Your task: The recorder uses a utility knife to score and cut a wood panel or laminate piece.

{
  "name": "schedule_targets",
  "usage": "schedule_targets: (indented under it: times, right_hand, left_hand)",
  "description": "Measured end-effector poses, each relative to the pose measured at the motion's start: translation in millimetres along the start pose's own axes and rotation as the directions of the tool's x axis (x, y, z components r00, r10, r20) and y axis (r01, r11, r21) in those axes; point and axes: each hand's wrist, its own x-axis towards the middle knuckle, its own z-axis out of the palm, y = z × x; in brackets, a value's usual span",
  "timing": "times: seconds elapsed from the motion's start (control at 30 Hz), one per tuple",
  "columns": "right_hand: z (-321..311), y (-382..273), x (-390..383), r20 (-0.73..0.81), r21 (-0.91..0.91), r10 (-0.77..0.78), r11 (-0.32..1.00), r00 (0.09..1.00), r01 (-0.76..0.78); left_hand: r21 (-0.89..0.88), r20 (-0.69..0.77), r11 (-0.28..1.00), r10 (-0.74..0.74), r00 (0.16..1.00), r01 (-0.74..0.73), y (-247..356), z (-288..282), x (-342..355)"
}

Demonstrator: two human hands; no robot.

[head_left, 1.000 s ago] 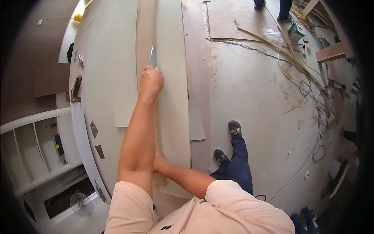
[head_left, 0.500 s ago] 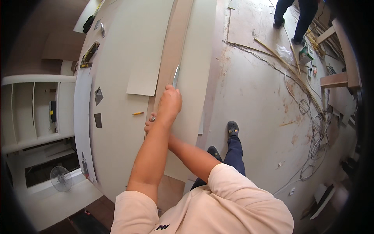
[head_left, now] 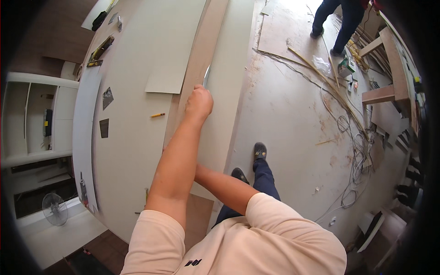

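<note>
My left hand [head_left: 199, 101] is closed on a tool with a narrow silver blade [head_left: 206, 77]; the handle is hidden in the fist, so its exact kind is unclear. The blade points away from me and lies over a long brown wood strip [head_left: 201, 50] on a large cream board [head_left: 133, 151]. My right forearm [head_left: 222, 183] crosses beneath the left one, and my right hand is hidden behind the left forearm. A smaller cream sheet [head_left: 167, 68] lies left of the strip. A yellow pencil [head_left: 157, 115] rests on the board nearby.
Two dark patches [head_left: 107, 98] and hand tools [head_left: 100, 50] lie along the board's left side. A fan [head_left: 55, 209] is at lower left. Cables [head_left: 353, 174] and wood strips cover the floor at right, near another person's legs [head_left: 343, 27] and a wooden frame [head_left: 382, 95].
My left hand and the tool are slightly farther up the strip. My right hand, partly visible before, is now hidden. Floor items and the pencil have shifted left and up in view.
</note>
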Motion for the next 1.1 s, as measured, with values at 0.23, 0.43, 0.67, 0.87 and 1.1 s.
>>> schedule_targets:
  times: [0.23,0.43,0.67,0.87,1.1]
  right_hand:
    - [-43.4,19.1,23.8,0.190,-0.694,-0.314,0.627,0.930,0.353]
    - [-44.3,16.5,28.3,0.643,-0.740,-0.353,-0.515,0.680,0.433]
    - [-14.8,-8.8,10.3,0.621,-0.608,-0.158,-0.715,0.768,0.345]
    - [-14.1,-11.6,-15.5,0.814,-0.530,-0.224,-0.665,0.536,0.527]
    - [29.8,-118.5,-133.8,-0.169,-0.884,0.291,-0.467,0.941,-0.015]
  left_hand:
    - [0.014,0.007,0.997,0.081,0.997,-0.081,-1.4,8.2,-13.4]
    - [-0.015,0.022,0.999,0.042,0.999,-0.041,-29.6,16.3,-56.5]
    - [-0.003,0.059,1.000,0.029,0.998,-0.029,-63.0,25.9,-95.8]
    - [-0.025,0.051,0.998,0.060,0.997,-0.059,-55.4,25.3,-96.1]
    - [-0.021,0.102,0.999,-0.028,0.994,0.030,-63.6,15.0,-104.7]
